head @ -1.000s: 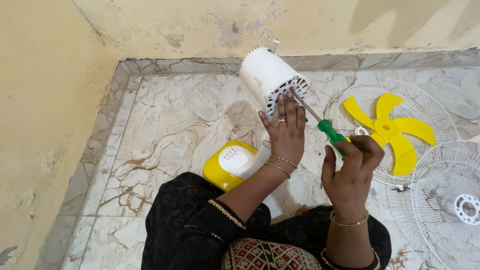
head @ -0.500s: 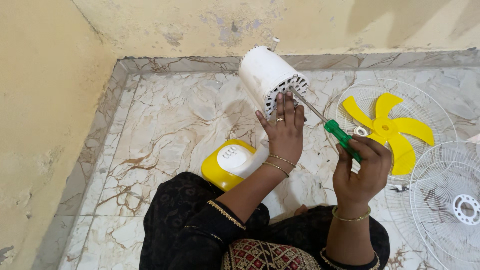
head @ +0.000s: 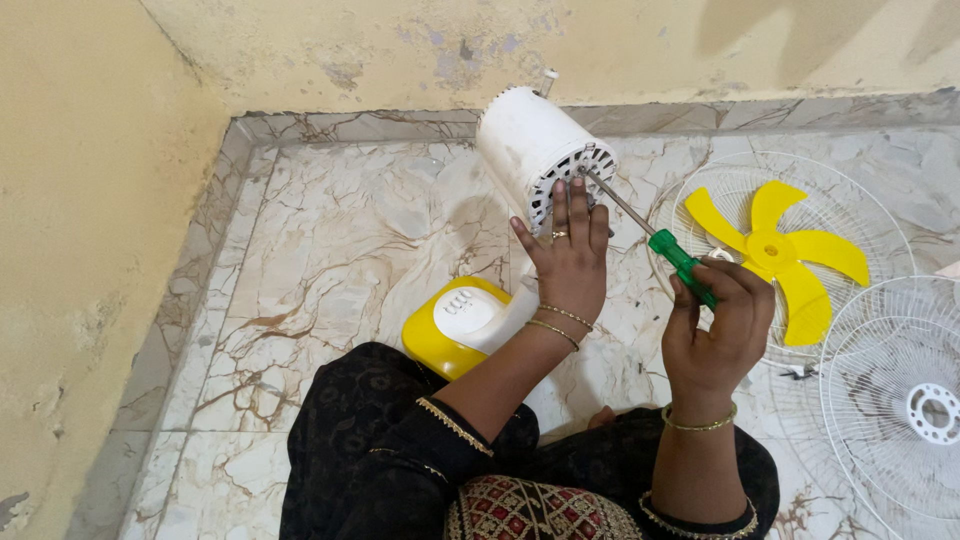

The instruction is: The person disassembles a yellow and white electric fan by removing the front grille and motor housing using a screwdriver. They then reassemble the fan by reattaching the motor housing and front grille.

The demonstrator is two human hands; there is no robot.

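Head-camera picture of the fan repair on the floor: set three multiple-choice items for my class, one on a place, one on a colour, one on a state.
1. Where does the yellow fan blade lie?
A. on a wire grille
B. on the lap
C. against the wall

2. What colour is the screwdriver handle?
A. red
B. green
C. black

3. What is the left hand doing?
A. resting on the lap
B. lifting the yellow base
C. pressing its fingers on the white motor housing

Answers:
1 A, the blade sits inside the round wire grille.
2 B, green shows above the right hand.
3 C, the fingers lie on the housing's vented face.
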